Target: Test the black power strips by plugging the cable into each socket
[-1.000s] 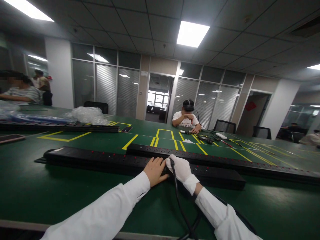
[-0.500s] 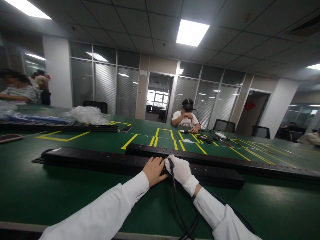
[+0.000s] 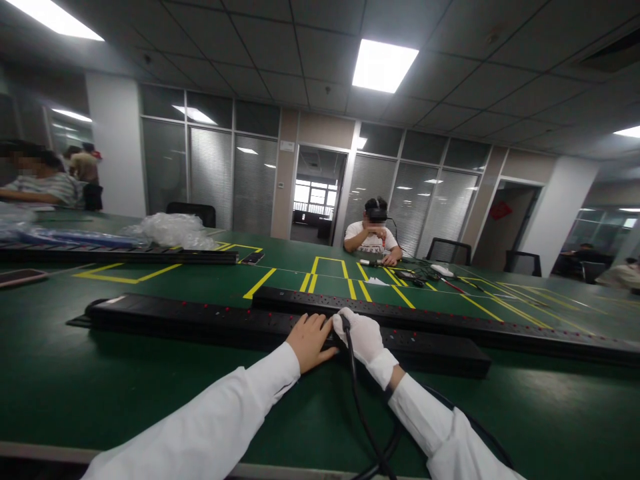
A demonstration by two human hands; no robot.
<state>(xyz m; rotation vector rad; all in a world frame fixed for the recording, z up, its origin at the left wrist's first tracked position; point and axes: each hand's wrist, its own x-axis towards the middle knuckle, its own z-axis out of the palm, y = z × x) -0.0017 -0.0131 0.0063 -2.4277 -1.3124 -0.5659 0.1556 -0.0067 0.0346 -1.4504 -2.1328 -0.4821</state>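
Note:
A long black power strip [image 3: 165,317] with red lights or switches along its top lies across the green table in front of me. My bare left hand [image 3: 309,340] rests on its middle, fingers stretched out over the top. Beside it, my right hand [image 3: 363,335] in a white glove is closed around a black plug [image 3: 345,323] at the strip's top face. From the plug a black cord [image 3: 356,393] runs down toward the table's front edge. Whether the plug's pins sit in a socket is hidden by the glove.
A second black power strip [image 3: 450,323] lies just behind, reaching right. Yellow tape [image 3: 260,283] marks the green table [image 3: 190,400]. Clear plastic wrap [image 3: 173,230] and phones [image 3: 253,257] lie at left. Across the table sits a person [image 3: 373,237] in a headset, near cables [image 3: 425,275].
My gloved right hand has tilted slightly with the plug, and the cord's hanging part has shifted a little to the right. My left hand stays on the strip.

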